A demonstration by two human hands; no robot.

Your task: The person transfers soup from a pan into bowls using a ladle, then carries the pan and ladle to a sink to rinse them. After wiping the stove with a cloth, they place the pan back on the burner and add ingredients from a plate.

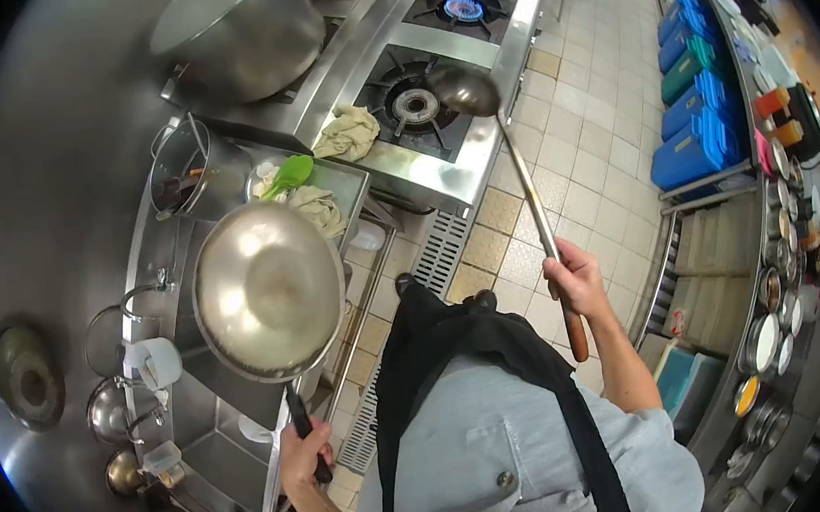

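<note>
Wok (pixel 268 288), shiny, round and empty, gripped by black handle (pixel 305 429) in left hand (pixel 303 457); right hand (pixel 576 280) clamps long ladle (pixel 462 92) reaching far stove (pixel 422 172).

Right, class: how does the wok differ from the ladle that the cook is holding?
The wok is a broad bowl; the ladle has a small bowl. The wok has a short dark handle, gripped by the left hand; the ladle has a long thin shaft with a brown grip, held by the right hand. The wok hangs above the steel counter, the ladle's bowl above an unlit burner. Both are shiny metal.
</note>
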